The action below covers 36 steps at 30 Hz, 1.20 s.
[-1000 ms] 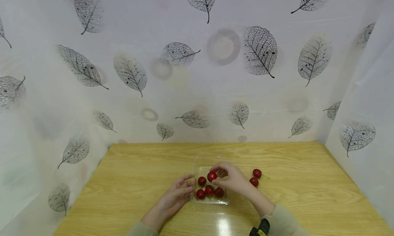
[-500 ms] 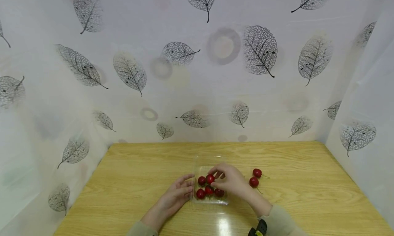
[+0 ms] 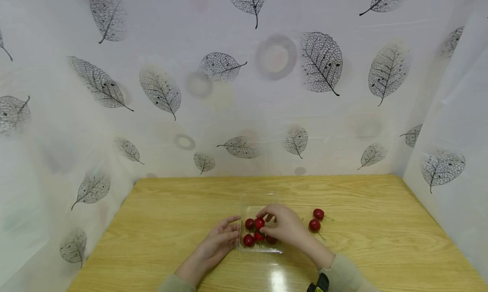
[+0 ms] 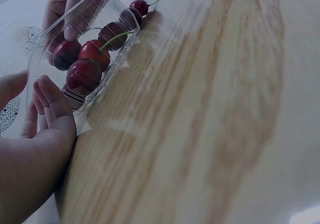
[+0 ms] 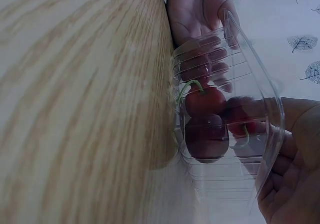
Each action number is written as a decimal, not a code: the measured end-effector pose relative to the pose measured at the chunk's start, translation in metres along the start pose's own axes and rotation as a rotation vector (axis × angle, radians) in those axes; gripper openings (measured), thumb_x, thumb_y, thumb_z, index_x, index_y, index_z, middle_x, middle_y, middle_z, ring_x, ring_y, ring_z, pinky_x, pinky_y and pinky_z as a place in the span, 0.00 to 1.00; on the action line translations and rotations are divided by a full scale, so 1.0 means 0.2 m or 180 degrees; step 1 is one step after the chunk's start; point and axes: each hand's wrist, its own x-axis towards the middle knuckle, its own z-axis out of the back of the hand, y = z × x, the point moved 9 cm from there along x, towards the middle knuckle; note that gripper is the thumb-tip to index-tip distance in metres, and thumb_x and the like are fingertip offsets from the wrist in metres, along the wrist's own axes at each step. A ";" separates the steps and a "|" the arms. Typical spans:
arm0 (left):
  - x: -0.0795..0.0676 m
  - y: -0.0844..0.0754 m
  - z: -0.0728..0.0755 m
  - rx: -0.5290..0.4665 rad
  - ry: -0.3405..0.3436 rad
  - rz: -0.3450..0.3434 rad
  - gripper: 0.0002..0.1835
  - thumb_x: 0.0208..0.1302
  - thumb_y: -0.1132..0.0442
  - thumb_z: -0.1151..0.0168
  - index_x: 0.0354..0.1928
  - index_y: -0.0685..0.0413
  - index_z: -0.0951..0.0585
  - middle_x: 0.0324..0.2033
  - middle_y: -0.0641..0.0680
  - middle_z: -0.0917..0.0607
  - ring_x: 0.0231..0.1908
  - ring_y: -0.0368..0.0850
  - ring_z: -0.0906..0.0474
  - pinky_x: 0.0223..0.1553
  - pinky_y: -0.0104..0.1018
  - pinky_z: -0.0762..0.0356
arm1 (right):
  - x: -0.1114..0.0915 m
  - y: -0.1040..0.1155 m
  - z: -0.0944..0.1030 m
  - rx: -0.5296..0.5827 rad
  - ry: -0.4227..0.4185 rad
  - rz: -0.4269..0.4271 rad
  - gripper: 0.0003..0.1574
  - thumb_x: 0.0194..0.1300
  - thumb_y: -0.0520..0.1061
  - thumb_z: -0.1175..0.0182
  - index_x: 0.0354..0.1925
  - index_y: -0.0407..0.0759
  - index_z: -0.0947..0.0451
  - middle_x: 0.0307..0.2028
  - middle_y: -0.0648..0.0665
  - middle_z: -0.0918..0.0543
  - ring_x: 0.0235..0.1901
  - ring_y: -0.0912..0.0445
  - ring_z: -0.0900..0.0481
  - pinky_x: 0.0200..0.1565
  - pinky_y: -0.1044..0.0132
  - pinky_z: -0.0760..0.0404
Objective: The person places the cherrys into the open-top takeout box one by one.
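A clear plastic container (image 3: 261,199) stands on the table with several dark red cherries inside; one front cherry (image 3: 249,240) is near its left wall. My left hand (image 3: 217,244) rests against that wall, its fingers extended along the plastic. Reaching in from the right, my right hand (image 3: 286,227) pinches a cherry (image 3: 259,223) between thumb and fingers, low among the others. The right wrist view shows a cherry with a green stem (image 5: 205,101) through the container's side. Part of another cherry (image 3: 271,239) is covered by the right hand.
Two loose cherries with stems, one farther back (image 3: 318,214) and one closer (image 3: 314,225), lie on the wooden table (image 3: 171,207) right of the container. A pale leaf-patterned curtain (image 3: 244,106) encloses the back and sides.
My right hand has lowered its cherry and shifted slightly left, bringing it beside the others in the container. The left hand stays in place against the container.
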 end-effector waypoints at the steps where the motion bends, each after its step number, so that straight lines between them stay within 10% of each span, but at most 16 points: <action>1: 0.00 0.00 0.00 0.0003 0.0003 -0.0002 0.32 0.77 0.72 0.46 0.78 0.62 0.42 0.51 0.45 0.20 0.49 0.35 0.21 0.53 0.26 0.21 | 0.00 0.00 0.00 -0.0011 -0.0005 0.0004 0.18 0.59 0.43 0.22 0.48 0.49 0.12 0.46 0.51 0.10 0.41 0.56 0.15 0.43 0.68 0.18; 36: -0.01 -0.01 0.00 0.0010 0.0001 -0.0015 0.34 0.76 0.72 0.45 0.79 0.63 0.44 0.52 0.46 0.20 0.49 0.36 0.21 0.54 0.27 0.21 | 0.02 -0.06 0.05 0.1004 -0.0044 -0.0066 0.15 0.66 0.36 0.28 0.50 0.32 0.15 0.44 0.36 0.10 0.39 0.62 0.16 0.43 0.70 0.15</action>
